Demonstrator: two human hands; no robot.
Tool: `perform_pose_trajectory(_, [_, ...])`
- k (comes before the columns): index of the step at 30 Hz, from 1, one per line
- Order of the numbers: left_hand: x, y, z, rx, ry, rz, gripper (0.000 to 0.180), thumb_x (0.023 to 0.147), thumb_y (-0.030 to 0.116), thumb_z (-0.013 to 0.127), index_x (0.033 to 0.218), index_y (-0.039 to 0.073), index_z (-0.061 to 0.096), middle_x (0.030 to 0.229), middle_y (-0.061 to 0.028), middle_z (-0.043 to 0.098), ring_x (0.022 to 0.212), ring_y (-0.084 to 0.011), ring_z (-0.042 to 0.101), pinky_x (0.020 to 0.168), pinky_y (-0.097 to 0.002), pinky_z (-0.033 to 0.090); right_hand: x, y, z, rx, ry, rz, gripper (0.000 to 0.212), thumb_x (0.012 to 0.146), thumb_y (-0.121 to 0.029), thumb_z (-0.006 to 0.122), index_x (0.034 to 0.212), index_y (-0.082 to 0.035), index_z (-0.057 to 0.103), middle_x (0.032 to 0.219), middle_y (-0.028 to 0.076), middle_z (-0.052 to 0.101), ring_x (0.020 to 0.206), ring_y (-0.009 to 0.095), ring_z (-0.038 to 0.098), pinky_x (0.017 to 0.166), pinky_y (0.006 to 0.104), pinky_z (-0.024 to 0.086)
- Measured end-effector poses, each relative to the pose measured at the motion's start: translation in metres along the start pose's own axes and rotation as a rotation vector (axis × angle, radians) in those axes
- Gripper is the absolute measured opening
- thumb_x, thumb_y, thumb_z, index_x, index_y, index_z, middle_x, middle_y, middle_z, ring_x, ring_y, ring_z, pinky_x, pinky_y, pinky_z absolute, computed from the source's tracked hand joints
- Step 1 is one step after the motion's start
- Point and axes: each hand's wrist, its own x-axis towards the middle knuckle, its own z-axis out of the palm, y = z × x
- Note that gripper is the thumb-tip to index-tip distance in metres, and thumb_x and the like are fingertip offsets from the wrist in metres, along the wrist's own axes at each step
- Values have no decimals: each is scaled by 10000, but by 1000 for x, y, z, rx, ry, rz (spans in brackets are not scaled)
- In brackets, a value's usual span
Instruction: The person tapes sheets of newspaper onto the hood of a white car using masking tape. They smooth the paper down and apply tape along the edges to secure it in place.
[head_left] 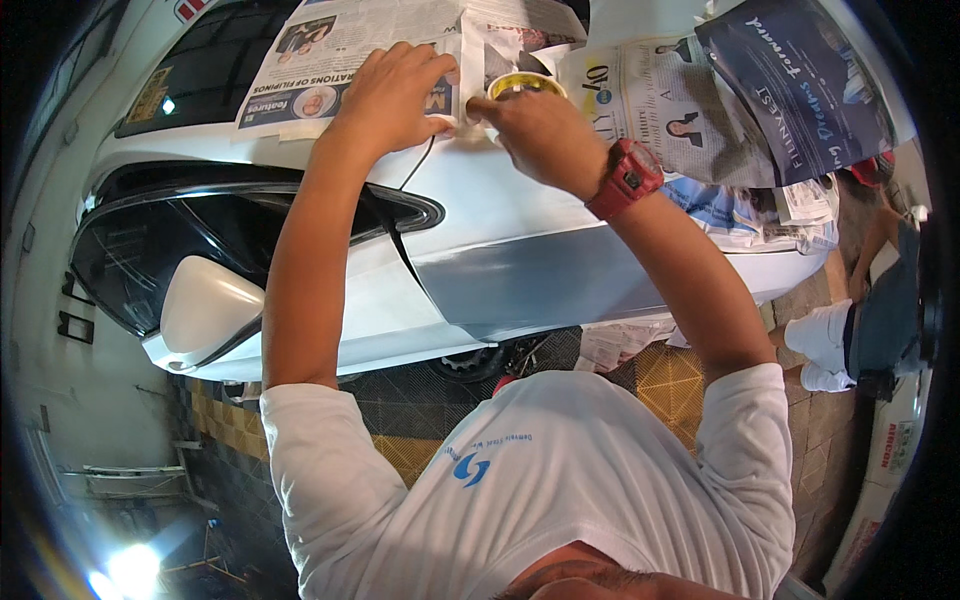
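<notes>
A white car [480, 200] fills the middle of the view, with sheets of newspaper [340, 60] laid over its windscreen and bonnet. My left hand [395, 95] lies flat on the newspaper's lower edge, pressing it onto the white panel. My right hand [540, 130], with a red watch on the wrist, holds a roll of yellowish masking tape [525, 85] against the paper just right of the left hand. A strip of tape runs up between the two hands. A grey sanded patch [530, 280] shows on the car's panel below my right forearm.
The car's white side mirror [205, 305] sticks out at the left. More newspaper [760, 100] covers the car at the right. Another person's legs and white shoes [825, 350] stand at the right edge. Black and yellow floor tiles [400, 420] lie under the car.
</notes>
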Motion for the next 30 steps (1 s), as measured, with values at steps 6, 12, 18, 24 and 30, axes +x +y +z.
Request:
perform_pose_trajectory(6, [0, -3, 6, -78, -16, 20, 725, 743, 296, 993, 1395, 246, 678, 1461, -60, 667, 1405, -299, 593, 1226, -454, 446, 13, 12, -16, 53, 33, -97, 162, 943, -3, 674, 1034, -97, 770, 925, 136, 788, 904, 362, 776, 832, 483, 589])
perform_pose_trajectory(12, [16, -2, 4, -108, -99, 13, 780, 704, 279, 967, 1422, 256, 664, 1543, -76, 634, 1466, -312, 563, 1269, -469, 426, 5, 22, -11, 67, -59, -65, 175, 958, 1, 695, 1045, -82, 822, 987, 174, 791, 946, 388, 768, 863, 501, 588])
perform_pose_trajectory(18, [21, -8, 15, -70, -76, 18, 840, 689, 295, 946, 1469, 260, 636, 1603, -74, 587, 1500, -312, 541, 1302, -468, 412, 5, 18, -8, 64, -67, -56, 213, 954, 3, 702, 1081, -94, 842, 1032, 191, 797, 972, 395, 772, 900, 500, 593])
perform_pose_trajectory(24, [19, -5, 10, -80, -91, 7, 896, 662, 286, 942, 1500, 267, 626, 1625, -56, 570, 1513, -310, 531, 1319, -470, 406, 6, 18, -5, 7, -76, -73, 241, 960, 7, 693, 1103, -105, 852, 1047, 188, 799, 974, 392, 774, 892, 500, 590])
perform_pose_trajectory(30, [16, -7, 15, -128, -38, 44, 835, 702, 283, 944, 1479, 275, 639, 1636, -62, 559, 1527, -318, 516, 1325, -476, 390, 5, 20, -7, 58, -100, -55, 207, 972, -3, 701, 1074, -99, 853, 1024, 180, 799, 966, 386, 773, 887, 497, 589])
